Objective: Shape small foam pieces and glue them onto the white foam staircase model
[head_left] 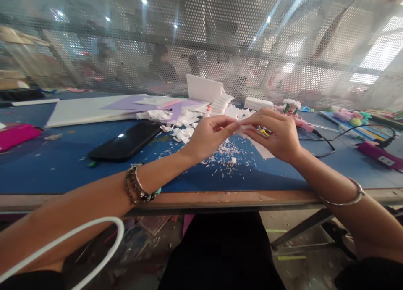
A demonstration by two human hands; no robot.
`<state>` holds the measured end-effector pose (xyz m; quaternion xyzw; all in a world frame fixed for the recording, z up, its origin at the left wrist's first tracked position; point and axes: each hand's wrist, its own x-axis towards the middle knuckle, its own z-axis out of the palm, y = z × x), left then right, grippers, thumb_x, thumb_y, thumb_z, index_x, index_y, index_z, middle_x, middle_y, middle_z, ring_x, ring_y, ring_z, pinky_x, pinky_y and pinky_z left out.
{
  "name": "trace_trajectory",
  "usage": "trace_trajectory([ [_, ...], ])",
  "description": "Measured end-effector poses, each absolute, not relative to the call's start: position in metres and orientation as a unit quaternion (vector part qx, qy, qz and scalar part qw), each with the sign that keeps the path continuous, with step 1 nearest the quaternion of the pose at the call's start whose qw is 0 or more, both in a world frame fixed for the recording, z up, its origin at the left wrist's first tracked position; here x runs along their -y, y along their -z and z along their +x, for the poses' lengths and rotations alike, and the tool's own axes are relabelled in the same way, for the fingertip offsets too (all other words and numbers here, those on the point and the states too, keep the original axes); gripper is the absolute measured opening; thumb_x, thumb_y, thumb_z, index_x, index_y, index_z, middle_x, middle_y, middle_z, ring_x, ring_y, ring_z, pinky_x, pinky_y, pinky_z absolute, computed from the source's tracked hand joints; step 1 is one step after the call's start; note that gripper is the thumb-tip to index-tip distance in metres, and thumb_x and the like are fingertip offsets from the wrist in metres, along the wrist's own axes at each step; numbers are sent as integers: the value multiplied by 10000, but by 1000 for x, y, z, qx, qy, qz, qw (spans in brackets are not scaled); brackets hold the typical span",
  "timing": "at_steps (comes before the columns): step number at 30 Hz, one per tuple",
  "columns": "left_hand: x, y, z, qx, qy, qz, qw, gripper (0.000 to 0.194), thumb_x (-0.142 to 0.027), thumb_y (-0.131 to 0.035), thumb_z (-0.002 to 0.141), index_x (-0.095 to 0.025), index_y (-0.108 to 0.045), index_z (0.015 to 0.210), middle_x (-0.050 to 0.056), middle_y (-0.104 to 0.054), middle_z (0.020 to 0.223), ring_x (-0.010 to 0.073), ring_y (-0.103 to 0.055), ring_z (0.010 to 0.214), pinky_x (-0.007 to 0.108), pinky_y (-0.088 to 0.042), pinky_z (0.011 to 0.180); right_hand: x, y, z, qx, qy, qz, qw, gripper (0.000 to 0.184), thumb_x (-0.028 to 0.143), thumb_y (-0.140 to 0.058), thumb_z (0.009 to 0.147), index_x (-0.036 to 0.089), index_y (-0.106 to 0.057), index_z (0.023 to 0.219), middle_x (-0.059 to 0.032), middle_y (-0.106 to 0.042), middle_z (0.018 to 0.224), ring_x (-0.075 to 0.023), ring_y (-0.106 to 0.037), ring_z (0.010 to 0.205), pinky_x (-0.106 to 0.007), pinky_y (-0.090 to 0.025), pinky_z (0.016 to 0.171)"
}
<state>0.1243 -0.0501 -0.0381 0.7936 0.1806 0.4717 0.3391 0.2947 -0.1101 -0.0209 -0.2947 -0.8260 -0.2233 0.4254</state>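
My left hand [211, 134] and my right hand [273, 132] meet over the blue table, fingertips almost touching. Between them is a small, thin whitish piece [242, 129], perhaps paper or foam; the fingers cover much of it. Both hands are closed in a pinch on this piece. Below them lie many tiny white shreds [225, 157] and one small white lump [233, 160]. Crumpled white scraps [183, 134] are heaped just left of my left hand. Under my right hand a pale flat sheet [263, 150] shows in part.
A black phone [127, 142] lies to the left, near a magenta pouch [19, 136]. White and lilac sheets [85, 109] are stacked behind it. To the right are a pink tool with a cord [304, 125], a purple power strip [379, 155] and colourful fluffy pieces [348, 114]. A perforated metal screen [201, 42] stands behind.
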Motion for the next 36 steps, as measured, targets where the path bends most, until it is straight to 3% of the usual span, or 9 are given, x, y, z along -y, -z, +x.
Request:
trace_trajectory([
  [18,47,39,124,-148,-426,838,308,225,-340,-543,798,-155,-670,788,25,-691,779,97,-596,690,196,-442,621,110,18,300,834,352,-297,305,120,215,-454,866,175,-561,827,-37,-604,764,-130,-512,730,-280,-434,681],
  [28,44,40,125,-155,-357,847,361,220,-348,-546,781,-163,-664,766,32,-678,736,96,-578,645,213,-452,620,111,11,306,878,179,-311,316,131,232,-500,838,160,-599,885,-39,-620,804,-103,-555,738,-249,-460,670],
  [36,41,40,124,-156,-372,825,396,222,-353,-541,788,-171,-666,771,22,-675,735,80,-556,613,201,-447,620,112,10,308,882,211,-283,310,131,199,-498,840,183,-618,891,-33,-631,821,-112,-558,768,-265,-463,696],
])
